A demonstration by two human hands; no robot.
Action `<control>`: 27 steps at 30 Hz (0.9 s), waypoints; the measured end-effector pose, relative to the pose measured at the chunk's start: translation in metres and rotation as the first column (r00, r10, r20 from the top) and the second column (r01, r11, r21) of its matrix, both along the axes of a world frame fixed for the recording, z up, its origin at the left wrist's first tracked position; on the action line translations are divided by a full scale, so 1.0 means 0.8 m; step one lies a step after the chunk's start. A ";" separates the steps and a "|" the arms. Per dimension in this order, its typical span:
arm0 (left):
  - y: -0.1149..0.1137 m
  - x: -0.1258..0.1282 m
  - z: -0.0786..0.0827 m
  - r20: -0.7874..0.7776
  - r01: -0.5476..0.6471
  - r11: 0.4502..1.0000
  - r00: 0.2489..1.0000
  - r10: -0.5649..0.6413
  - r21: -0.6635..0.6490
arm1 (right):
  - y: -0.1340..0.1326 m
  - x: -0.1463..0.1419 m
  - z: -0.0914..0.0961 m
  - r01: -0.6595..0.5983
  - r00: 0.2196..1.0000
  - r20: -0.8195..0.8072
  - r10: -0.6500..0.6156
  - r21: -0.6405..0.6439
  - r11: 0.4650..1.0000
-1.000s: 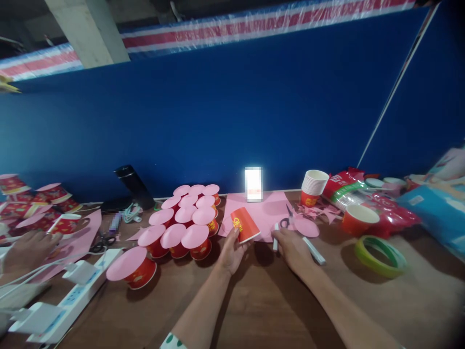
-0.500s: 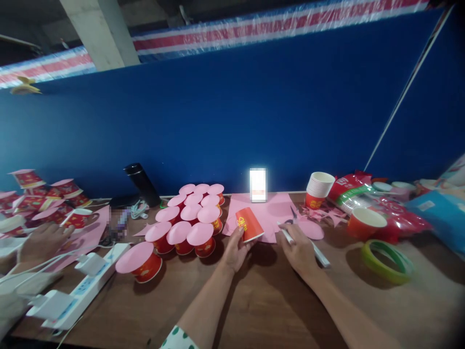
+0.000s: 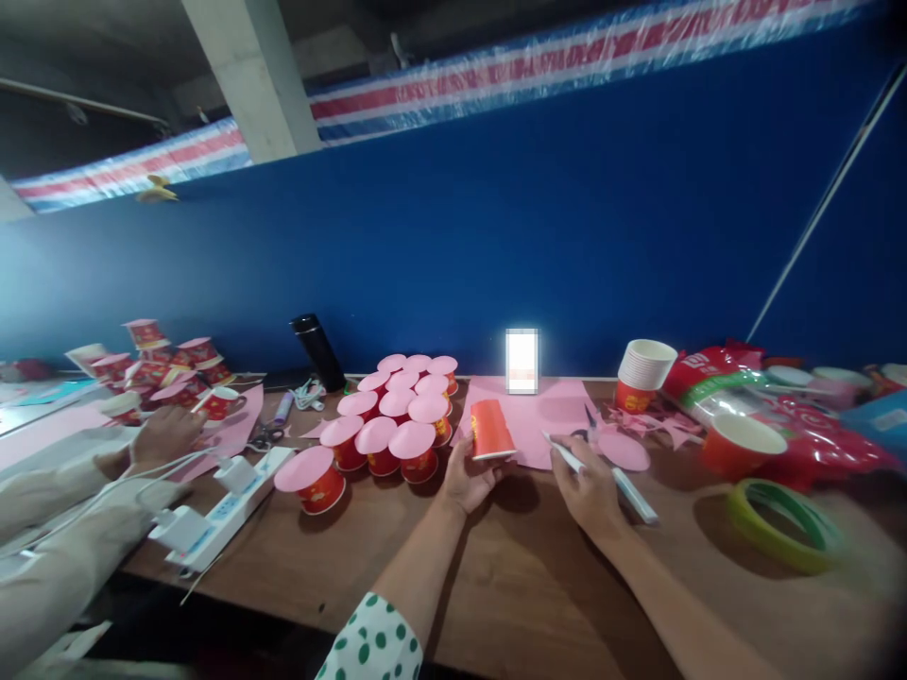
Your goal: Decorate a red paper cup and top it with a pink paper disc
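Note:
My left hand (image 3: 473, 480) grips an orange-red paper cup (image 3: 491, 430) with yellow print, held tilted with its pale rim downward above the table. My right hand (image 3: 588, 486) is closed around a white pen (image 3: 563, 450), whose dark tip points toward the cup without touching it. Beneath and behind the cup lies a pink paper sheet (image 3: 553, 389). By my right fingers are a pink paper disc (image 3: 624, 450), scissors (image 3: 590, 423) partly hidden, and a white bar-shaped object (image 3: 636, 496).
Several upturned cups topped with pink discs (image 3: 413, 441) stand left. At right are a cup stack (image 3: 643, 373), pink scraps (image 3: 670, 425), a single cup (image 3: 744, 449) and green tape (image 3: 779, 529). A power strip (image 3: 227, 515) and another person's hand (image 3: 166, 436) are further left.
The view has swung left, showing more of the other person's arms. The cup has rolled in my left hand, moving its yellow print toward the edge. My right hand still holds the pen.

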State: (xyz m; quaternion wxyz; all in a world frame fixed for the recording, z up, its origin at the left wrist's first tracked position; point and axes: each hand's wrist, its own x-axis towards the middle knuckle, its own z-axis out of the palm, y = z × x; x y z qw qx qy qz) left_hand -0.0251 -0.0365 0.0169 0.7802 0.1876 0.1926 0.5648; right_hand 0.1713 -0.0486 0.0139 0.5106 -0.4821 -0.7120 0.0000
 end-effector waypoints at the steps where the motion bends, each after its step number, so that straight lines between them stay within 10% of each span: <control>1: -0.001 -0.004 0.000 0.031 0.059 0.998 0.998 -0.059 0.008 | -0.001 -0.001 0.000 -0.004 1.000 0.000 0.004 0.002 1.000; 9: -0.005 -0.019 0.004 0.070 0.252 0.967 0.965 -0.253 0.033 | -0.003 -0.003 -0.001 -0.043 0.999 0.029 0.043 -0.008 0.999; 27: -0.006 -0.006 0.011 0.004 0.051 0.998 0.999 -0.051 0.021 | -0.005 -0.006 0.003 -0.019 1.000 -0.007 0.019 -0.011 1.000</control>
